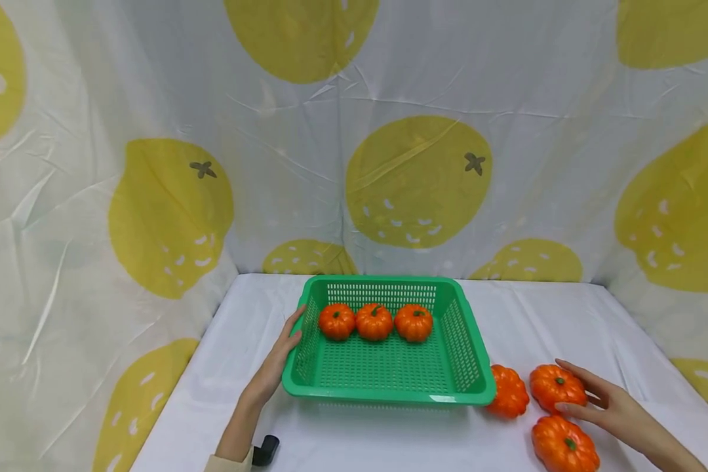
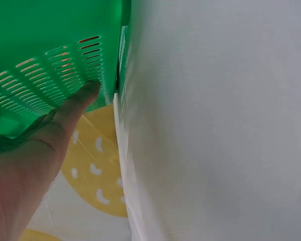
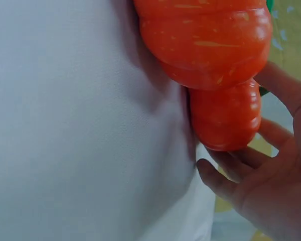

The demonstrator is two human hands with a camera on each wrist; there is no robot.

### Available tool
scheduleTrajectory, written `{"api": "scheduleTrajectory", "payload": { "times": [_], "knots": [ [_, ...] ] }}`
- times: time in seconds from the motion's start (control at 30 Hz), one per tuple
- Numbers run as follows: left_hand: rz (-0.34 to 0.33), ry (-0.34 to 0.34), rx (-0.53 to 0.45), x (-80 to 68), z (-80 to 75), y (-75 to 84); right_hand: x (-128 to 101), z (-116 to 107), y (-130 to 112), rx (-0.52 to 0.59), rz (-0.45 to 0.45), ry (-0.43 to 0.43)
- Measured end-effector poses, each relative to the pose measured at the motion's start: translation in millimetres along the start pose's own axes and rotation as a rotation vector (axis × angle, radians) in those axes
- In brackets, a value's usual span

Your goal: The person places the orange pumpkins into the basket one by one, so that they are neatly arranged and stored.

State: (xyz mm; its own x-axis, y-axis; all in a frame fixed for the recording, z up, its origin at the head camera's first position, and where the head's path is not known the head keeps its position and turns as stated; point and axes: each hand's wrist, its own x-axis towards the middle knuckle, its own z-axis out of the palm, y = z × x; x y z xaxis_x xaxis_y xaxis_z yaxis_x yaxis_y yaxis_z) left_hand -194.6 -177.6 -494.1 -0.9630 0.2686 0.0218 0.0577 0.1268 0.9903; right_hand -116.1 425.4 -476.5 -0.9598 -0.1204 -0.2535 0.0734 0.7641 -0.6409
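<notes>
Right grip curls loosely round an orange toy pumpkin on the bench; left grip, fingers straight, presses the green basket wall.

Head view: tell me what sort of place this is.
Probably a staged tabletop set, not a kitchen: a lemon-print cloth backdrop encloses a white-covered table bearing only a green basket and toy-like pumpkins.
</notes>
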Motion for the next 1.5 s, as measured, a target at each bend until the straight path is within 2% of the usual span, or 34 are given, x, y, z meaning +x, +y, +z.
{"api": "scheduleTrajectory", "payload": {
  "times": [0.2, 0.67, 0.87, 1.1, 1.23, 1.5],
  "knots": [
    [-0.001, 0.004, 0.002, 0.1, 1.0, 1.1, 6.3, 3.9, -0.3, -0.043, -0.012, 0.056],
    [0.007, 0.005, -0.006, 0.2, 1.5, -0.1, 26.4, 5.8, -6.5, 0.007, 0.046, 0.087],
    [0.010, 0.000, 0.001, -0.3, 1.5, 0.4, 22.6, 7.6, -1.4, 0.000, 0.008, 0.123],
    [0.008, 0.004, 0.005, -0.4, 1.0, 2.2, 21.4, -1.2, -0.8, -0.004, -0.055, 0.194],
    [-0.001, 0.003, 0.006, -1.3, 0.8, 2.6, 22.8, -2.7, 0.0, -0.006, -0.085, 0.181],
    [0.004, 0.003, 0.009, -0.6, 0.5, 1.8, 22.8, 0.6, 0.8, -0.004, -0.057, 0.137]
  ]
}}
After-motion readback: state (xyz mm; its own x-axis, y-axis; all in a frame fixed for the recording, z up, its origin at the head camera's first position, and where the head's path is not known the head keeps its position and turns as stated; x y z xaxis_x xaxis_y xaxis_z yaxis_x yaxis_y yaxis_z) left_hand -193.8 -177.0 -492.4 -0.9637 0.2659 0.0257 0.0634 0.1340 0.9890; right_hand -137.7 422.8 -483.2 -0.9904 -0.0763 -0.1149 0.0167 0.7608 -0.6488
